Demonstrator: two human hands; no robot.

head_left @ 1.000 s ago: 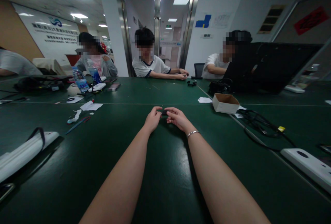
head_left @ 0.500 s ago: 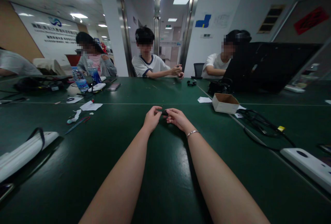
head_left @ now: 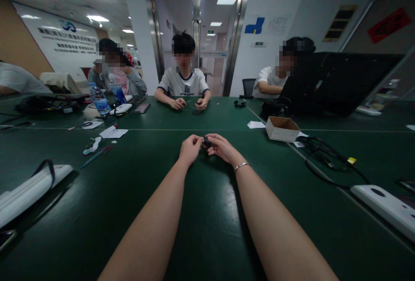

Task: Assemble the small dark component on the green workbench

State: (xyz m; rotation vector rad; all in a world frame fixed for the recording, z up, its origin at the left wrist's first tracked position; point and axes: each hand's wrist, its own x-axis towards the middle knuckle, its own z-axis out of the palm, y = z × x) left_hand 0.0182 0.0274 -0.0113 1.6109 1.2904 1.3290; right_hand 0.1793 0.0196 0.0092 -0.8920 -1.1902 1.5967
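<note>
Both my arms stretch forward over the dark green table (head_left: 207, 212). My left hand (head_left: 189, 148) and my right hand (head_left: 222, 147) meet at the middle of the table, fingers curled and pinched together. Between the fingertips sits a small black object (head_left: 206, 142), too small to name, and both hands grip it. A thin silver bracelet (head_left: 242, 166) circles my right wrist.
A small open cardboard box (head_left: 282, 129) stands to the right, with black cables (head_left: 324, 155) and a white device (head_left: 385, 207) nearer. Paper scraps (head_left: 113, 133), a water bottle (head_left: 99, 99) and a white case (head_left: 30, 190) lie left. Three people sit at the far edge; a laptop (head_left: 337, 83) stands right.
My hands stay together on the small black object, barely shifted. The person opposite has turned to face me and lowered both hands to the table.
</note>
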